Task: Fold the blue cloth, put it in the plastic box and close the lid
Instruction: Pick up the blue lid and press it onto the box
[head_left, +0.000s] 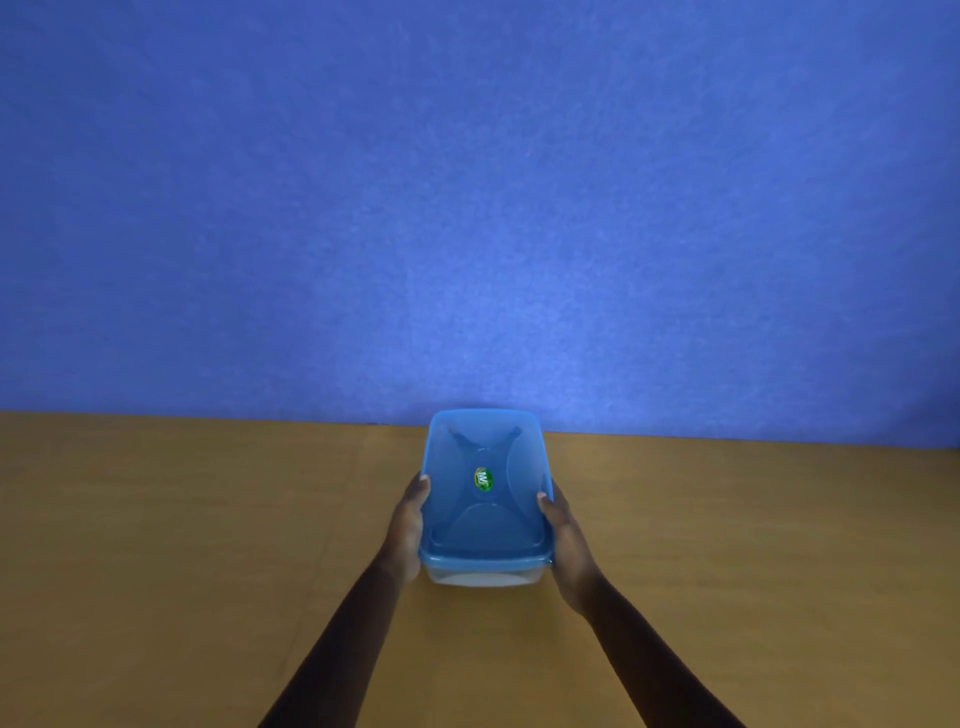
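Plastic box (485, 574): low centre of the frame, on or just above the bench (182, 545); contact with the surface can't be resolved. The blue translucent lid (483, 514) lies on top and covers the whole opening, with a green oval sticker (483, 479) at its middle. Cannot tell whether the lid is snapped home all round.

Hands: apart, one on each long side of the box. The left hand (409, 525) clasps the left wall, thumb tip up on the lid rim. The right hand (565, 540) mirrors it on the right wall, thumb likewise on the rim. Both are wrapped on the box and hold nothing else.

Blue cloth: not visible as a separate item anywhere in frame. The lid tints whatever lies beneath it, and the clear base shows only a pale band at the near end, so whether the cloth is inside is unconfirmed. A blue wall covering (467, 208) fills the upper half of the frame.

Handling, as judged:
- The box is thin moulded plastic, probably light and stiff enough to carry by its walls.
- The walls and lid likely flex under a hard squeeze.
- The smooth sides may slip, so the lip under the lid rim looks like the safest hold.
- To seal it, press along the rim and corners; the lid centre would likely bow.
- A cloth inside would be soft and add little weight.
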